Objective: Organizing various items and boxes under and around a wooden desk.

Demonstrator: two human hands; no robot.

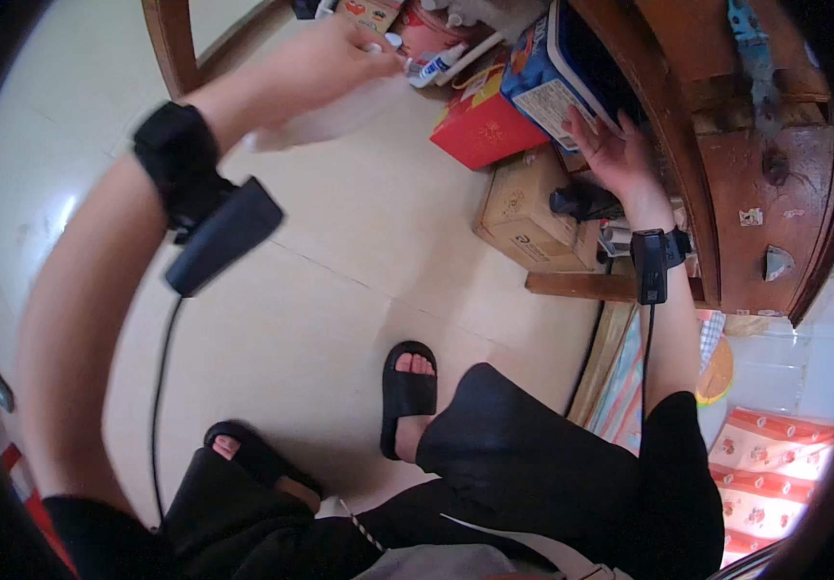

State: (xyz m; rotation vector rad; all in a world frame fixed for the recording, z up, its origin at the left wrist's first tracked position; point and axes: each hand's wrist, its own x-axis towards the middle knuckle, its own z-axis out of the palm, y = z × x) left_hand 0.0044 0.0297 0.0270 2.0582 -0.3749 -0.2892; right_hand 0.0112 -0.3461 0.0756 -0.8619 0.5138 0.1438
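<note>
My left hand (330, 65) is closed around a thin whitish sheet (348, 112), perhaps tissue or plastic. Motion blurs it, and it trails below the fingers. Just beyond those fingers lies a white tube with a blue label (442, 64). On the right, my right hand (616, 148) has its fingers spread at the lower edge of a blue box with a pale rim (533, 80). Whether the fingertips touch the box cannot be made out. The box leans at a tilt, beside a red and yellow box (489, 130).
A cardboard carton (533, 210) sits on the tiled floor (330, 210) below the red box. The wooden furniture frame (685, 145) curves close to my right forearm. Cables hang from black devices on both wrists. My feet in black slides (409, 391) are on the floor.
</note>
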